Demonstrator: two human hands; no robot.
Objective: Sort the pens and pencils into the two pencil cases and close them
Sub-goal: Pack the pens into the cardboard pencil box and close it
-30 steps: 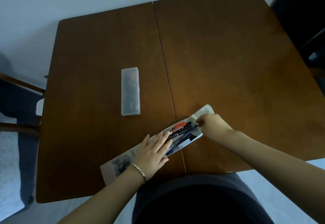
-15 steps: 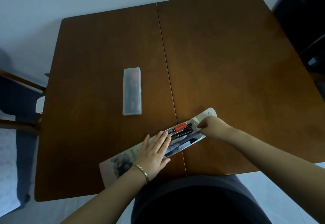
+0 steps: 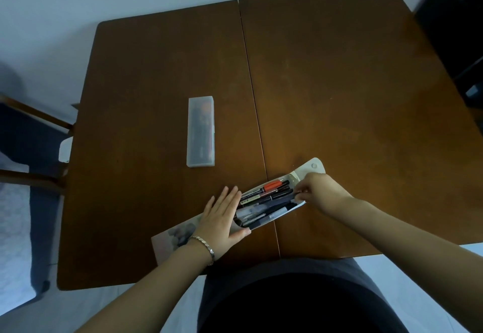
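Note:
A soft printed pencil pouch [image 3: 171,236] lies slanted near the table's front edge, its mouth open at the right with a white snap flap [image 3: 312,166] folded back. Several pens [image 3: 266,200], one with an orange barrel, fill the open end. My left hand [image 3: 222,220] lies flat on the pouch's middle, fingers together and pressing down. My right hand [image 3: 317,190] is at the pouch's mouth, fingertips pinched on the pen tips or the rim there; which one I cannot tell. A frosted plastic pencil box [image 3: 201,131] lies closed left of centre, dark and orange items showing through it.
The brown wooden table [image 3: 339,84] has a seam running front to back down its middle. A wooden chair with a dark seat [image 3: 28,134] stands at the left. A dark piece of furniture [image 3: 460,32] is at the far right. My dark-clothed lap is below the front edge.
My left hand has slid back a little, uncovering more of the pens. My right hand has shifted slightly along the pouch's mouth, fingertips now pinched at the pen ends.

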